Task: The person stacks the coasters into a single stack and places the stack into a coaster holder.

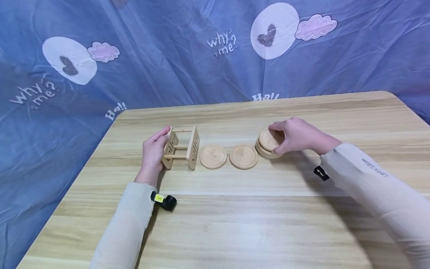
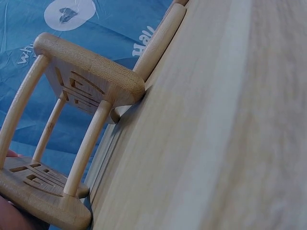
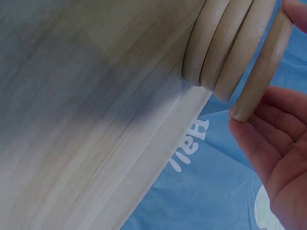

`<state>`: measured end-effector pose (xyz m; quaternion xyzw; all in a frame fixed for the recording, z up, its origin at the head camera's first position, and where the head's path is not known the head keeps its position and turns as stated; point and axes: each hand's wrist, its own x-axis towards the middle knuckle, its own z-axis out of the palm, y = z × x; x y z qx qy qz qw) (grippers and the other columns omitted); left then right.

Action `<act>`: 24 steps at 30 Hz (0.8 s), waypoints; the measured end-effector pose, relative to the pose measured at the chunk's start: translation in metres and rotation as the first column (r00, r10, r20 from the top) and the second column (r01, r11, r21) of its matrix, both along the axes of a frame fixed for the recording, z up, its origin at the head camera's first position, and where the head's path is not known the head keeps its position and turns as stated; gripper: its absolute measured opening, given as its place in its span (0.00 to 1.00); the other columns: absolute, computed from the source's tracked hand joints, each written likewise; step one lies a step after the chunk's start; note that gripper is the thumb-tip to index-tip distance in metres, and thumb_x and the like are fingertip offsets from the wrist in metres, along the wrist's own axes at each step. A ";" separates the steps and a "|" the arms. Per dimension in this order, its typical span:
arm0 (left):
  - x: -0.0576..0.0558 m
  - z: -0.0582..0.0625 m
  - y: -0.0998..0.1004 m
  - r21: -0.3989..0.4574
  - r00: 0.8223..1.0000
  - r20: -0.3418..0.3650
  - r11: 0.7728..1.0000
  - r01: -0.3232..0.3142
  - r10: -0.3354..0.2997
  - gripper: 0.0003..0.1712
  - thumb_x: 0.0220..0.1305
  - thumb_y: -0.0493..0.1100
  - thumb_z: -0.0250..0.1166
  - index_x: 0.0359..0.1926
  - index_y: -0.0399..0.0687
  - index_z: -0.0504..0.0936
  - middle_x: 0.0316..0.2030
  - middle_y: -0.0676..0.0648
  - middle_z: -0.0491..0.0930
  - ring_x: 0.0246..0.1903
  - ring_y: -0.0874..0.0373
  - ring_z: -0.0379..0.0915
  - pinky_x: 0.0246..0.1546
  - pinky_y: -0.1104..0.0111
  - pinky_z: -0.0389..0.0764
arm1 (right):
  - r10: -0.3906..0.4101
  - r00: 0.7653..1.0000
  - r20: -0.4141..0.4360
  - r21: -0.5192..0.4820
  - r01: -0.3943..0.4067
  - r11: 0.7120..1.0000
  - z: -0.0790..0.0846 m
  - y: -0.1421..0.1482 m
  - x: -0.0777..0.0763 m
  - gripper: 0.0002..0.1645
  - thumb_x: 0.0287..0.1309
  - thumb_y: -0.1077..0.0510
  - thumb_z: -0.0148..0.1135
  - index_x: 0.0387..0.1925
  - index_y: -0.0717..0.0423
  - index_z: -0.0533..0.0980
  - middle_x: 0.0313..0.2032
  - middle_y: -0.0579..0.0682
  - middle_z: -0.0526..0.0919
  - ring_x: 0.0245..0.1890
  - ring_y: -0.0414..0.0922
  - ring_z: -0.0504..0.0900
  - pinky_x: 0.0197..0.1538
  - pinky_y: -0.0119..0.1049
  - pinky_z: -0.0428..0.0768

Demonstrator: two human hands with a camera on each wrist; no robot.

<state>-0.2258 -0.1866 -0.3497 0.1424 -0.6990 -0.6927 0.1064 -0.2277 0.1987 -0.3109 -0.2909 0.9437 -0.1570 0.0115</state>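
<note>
My left hand (image 1: 153, 151) grips the left end panel of a small wooden coaster holder (image 1: 193, 147), its two carved panels joined by round dowels. In the left wrist view the holder (image 2: 96, 67) stands on the table, with only a bit of the hand at the lower left. My right hand (image 1: 299, 135) pinches a round wooden coaster (image 1: 268, 139) by its edge between thumb and fingers. A gap separates this coaster (image 3: 266, 62) from a stack of three coasters (image 3: 208, 43) in the right wrist view.
Two coasters with engraved designs lie flat in a row between the holder and the stack: the left coaster (image 1: 213, 157) and the right coaster (image 1: 243, 157). All rest on a wood-grain table (image 1: 235, 224). A blue printed cloth (image 1: 168, 56) hangs behind its back edge.
</note>
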 end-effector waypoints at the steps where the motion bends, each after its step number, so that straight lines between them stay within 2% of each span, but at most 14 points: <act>1: 0.000 0.000 0.000 0.000 1.000 0.000 1.000 0.001 -0.001 0.20 0.60 0.35 0.57 0.55 0.41 0.77 0.57 0.47 0.75 0.59 0.62 0.66 0.57 0.74 0.69 | -0.005 1.000 0.004 0.005 0.005 1.000 0.000 0.000 0.000 0.40 0.31 0.52 0.72 0.50 0.69 0.75 0.41 0.57 0.83 0.32 0.44 0.76 0.40 0.40 0.77; 13: 0.000 0.000 -0.001 0.006 1.000 0.002 1.000 0.007 -0.007 0.20 0.60 0.35 0.57 0.55 0.42 0.77 0.57 0.48 0.74 0.60 0.61 0.65 0.57 0.74 0.69 | -0.047 0.996 0.080 0.040 0.044 0.998 0.001 -0.004 -0.002 0.40 0.31 0.51 0.72 0.50 0.68 0.75 0.27 0.48 0.79 0.27 0.42 0.71 0.34 0.35 0.72; 17: 0.000 0.001 -0.001 0.006 1.000 0.003 1.000 0.005 -0.005 0.20 0.60 0.35 0.57 0.54 0.42 0.77 0.57 0.48 0.75 0.59 0.61 0.66 0.57 0.74 0.69 | -0.045 0.995 0.086 0.042 0.042 0.998 0.001 -0.004 -0.003 0.40 0.31 0.51 0.71 0.50 0.68 0.75 0.27 0.48 0.80 0.27 0.42 0.71 0.34 0.36 0.73; 24: 0.000 0.001 -0.001 0.015 1.000 0.009 1.000 0.004 -0.004 0.20 0.60 0.35 0.57 0.55 0.41 0.77 0.57 0.47 0.74 0.59 0.61 0.66 0.56 0.74 0.70 | -0.051 0.992 0.119 0.039 0.047 0.998 0.002 -0.004 -0.002 0.41 0.33 0.52 0.72 0.52 0.69 0.73 0.35 0.52 0.82 0.31 0.44 0.73 0.39 0.39 0.75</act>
